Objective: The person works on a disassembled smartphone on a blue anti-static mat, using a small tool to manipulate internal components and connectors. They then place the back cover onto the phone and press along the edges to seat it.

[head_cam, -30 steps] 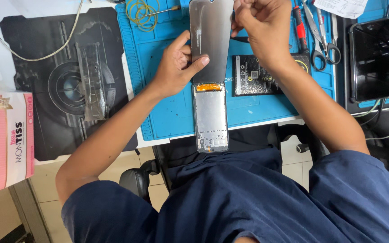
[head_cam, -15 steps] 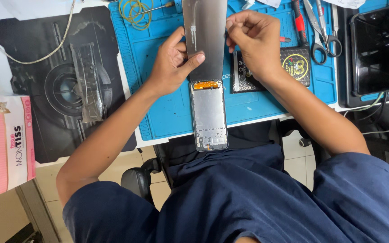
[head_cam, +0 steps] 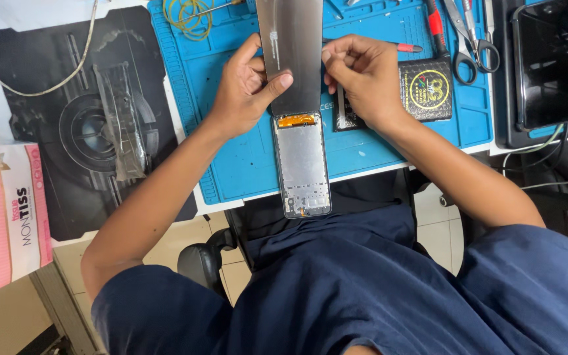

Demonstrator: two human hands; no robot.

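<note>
A grey display panel stands folded up from a phone frame, joined to it by an orange flex strip. The frame lies on the blue work mat and overhangs the table's near edge. My left hand grips the panel's left edge, thumb pressed on its face. On the panel's right edge, my right hand has its fingertips pinched together; whether a small tool is between them is unclear.
A dark patterned box lies just right of my right hand. Scissors, a red-handled tool and a black phone are at the back right. Yellow rubber bands, a black mat and a pink tissue box are left.
My right hand has come down from above the panel's top to its right edge. The panel and frame sit slightly lower in view; my left hand keeps its grip.
</note>
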